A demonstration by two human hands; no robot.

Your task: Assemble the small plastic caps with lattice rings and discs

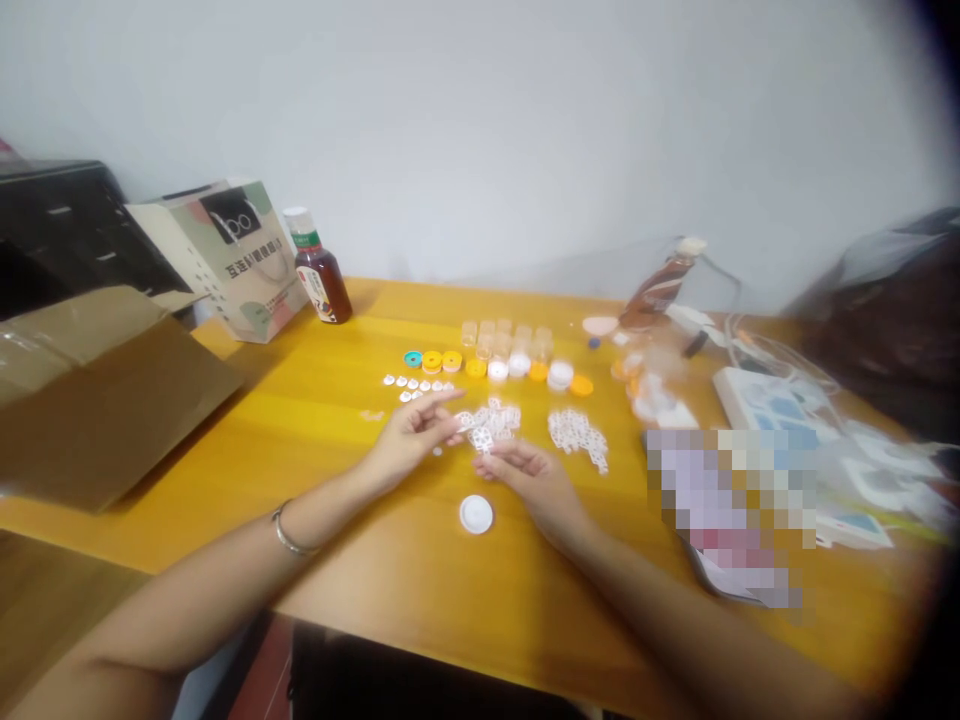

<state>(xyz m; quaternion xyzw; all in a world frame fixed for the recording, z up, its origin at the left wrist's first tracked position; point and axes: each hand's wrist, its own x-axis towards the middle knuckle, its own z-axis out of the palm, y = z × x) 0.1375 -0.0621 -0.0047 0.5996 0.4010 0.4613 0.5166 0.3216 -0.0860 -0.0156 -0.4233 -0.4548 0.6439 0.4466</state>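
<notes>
My left hand [416, 432] pinches a small white piece [464, 422] between thumb and fingers, its index finger reaching forward. Between the fingertips of my right hand [534, 482] is a small white disc with cut-out holes [481, 438]. The two pieces are close together above the table. Just behind them lies a pile of similar white perforated pieces [504, 418], partly hidden by my hands. A second pile of white pieces [577, 438] spreads farther right. Nearer to me, a round white lid [476, 514] rests on the tabletop. Small white pieces [420, 386] form rows beyond my left hand.
Orange caps [451, 361], a teal cap [413, 359] and clear cups [504, 338] stand at the back. A cardboard box [112, 400], paper bag [240, 260] and dark bottle [322, 280] occupy the left. A second bottle [660, 290], a blurred-out device [727, 520] and cables sit right.
</notes>
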